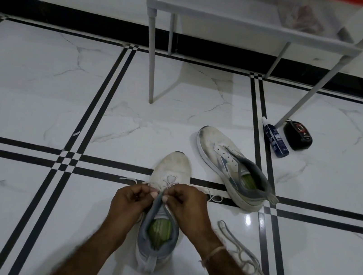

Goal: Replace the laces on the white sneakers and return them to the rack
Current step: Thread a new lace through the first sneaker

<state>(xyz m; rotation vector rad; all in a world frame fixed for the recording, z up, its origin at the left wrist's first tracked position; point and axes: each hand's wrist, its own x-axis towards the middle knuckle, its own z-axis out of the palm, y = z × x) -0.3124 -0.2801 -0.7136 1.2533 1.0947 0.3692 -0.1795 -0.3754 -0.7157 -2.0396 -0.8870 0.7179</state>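
On the floor (40, 91) at six o'clock, pinching the lace (170, 180) of the sneaker (172, 165) with left hand (129, 203) and right hand (188, 205); toe toward twelve, heel toward six.

Rack (241, 22) cut off at top; bottle (276, 139) label unreadable, too sm.

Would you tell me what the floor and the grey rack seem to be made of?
White floor: polished marble or marble-look tile, judging by grey veins and a sharp light glare. Grey shelf rack: matte round tubes, plastic or painted metal; the look leaves it open.
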